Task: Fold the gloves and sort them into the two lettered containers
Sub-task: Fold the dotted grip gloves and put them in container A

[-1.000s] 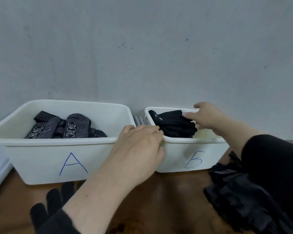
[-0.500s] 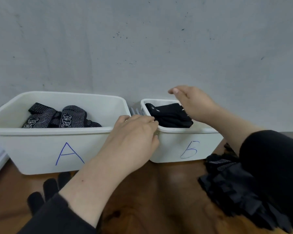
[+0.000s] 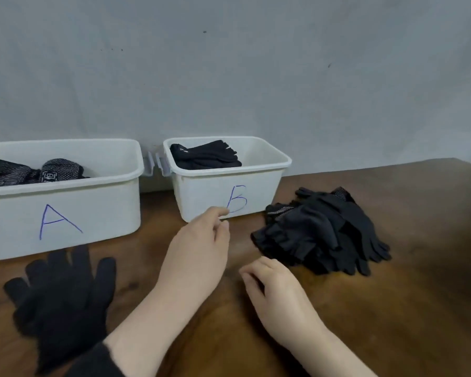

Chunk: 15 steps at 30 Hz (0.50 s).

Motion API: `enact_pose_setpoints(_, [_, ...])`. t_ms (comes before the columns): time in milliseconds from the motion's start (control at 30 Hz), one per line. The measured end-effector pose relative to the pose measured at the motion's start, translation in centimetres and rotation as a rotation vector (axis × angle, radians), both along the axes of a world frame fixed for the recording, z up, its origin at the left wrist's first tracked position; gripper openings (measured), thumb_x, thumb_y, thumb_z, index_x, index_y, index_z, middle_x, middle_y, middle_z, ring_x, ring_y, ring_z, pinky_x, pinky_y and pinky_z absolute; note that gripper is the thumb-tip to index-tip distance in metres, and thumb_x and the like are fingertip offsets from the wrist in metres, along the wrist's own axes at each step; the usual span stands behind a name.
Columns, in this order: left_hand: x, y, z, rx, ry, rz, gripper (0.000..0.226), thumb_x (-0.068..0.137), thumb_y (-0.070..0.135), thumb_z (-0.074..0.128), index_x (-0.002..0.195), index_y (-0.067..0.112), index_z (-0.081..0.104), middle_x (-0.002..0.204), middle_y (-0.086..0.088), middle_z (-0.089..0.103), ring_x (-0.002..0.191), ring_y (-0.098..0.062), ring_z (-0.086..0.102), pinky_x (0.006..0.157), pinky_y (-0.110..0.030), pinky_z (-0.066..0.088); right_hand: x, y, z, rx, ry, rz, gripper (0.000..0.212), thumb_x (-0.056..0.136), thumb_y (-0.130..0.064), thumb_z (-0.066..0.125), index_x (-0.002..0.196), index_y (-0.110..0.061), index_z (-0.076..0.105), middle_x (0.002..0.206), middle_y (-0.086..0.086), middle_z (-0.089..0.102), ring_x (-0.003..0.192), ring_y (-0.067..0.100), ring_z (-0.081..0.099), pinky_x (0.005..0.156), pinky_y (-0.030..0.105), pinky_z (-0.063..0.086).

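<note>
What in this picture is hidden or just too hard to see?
- Head view, container A: its left end is cut off by the frame edge, and its front wall hides the lower part of the patterned gloves.
- Container B: its wall hides how many folded black gloves are stacked.
- Glove pile: overlapping dark fabric, uncountable.
- Left hand, right hand: palms face away.

Two white plastic containers stand side by side at the bench's far edge. Container A (image 3: 65, 210), at ten o'clock, holds folded dotted gloves (image 3: 36, 171); container B (image 3: 223, 197), at twelve, holds folded black gloves (image 3: 206, 156). A flat black glove (image 3: 63, 297) lies at eight o'clock, an unfolded black heap (image 3: 324, 232) at two.
</note>
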<state>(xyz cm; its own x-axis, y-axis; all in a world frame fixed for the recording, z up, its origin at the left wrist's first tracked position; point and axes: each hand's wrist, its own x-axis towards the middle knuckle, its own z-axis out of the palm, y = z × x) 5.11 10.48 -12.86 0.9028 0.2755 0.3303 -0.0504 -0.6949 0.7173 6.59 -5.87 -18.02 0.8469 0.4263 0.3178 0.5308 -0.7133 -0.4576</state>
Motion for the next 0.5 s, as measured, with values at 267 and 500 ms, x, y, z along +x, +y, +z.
enact_pose_setpoints(267, [-0.6,-2.8,-6.0,-0.013,0.124,0.014,0.036,0.104,0.023,0.038,0.136,0.033,0.052,0.127,0.014,0.061,0.112,-0.003,0.055,0.089,-0.018,0.038,0.0,-2.9,0.8,0.234,0.014,-0.06,0.019,0.104,-0.034,0.051,0.108,-0.029,0.069,0.091,-0.017,0.068,0.08,-0.002,0.06,0.07,0.012,0.044])
enact_pose_setpoints(500, [-1.1,-3.2,-6.2,0.111,0.128,-0.055,0.035,0.102,0.034,0.045,0.136,0.037,0.051,0.126,0.021,0.059,0.11,0.0,0.052,0.089,-0.019,0.04,2.6,-7.1,1.2,0.388,-0.414,-0.21,0.013,0.098,-0.022,0.061,0.107,-0.018,0.07,0.107,-0.007,0.065,0.104,0.013,0.058,0.092,0.042,0.048])
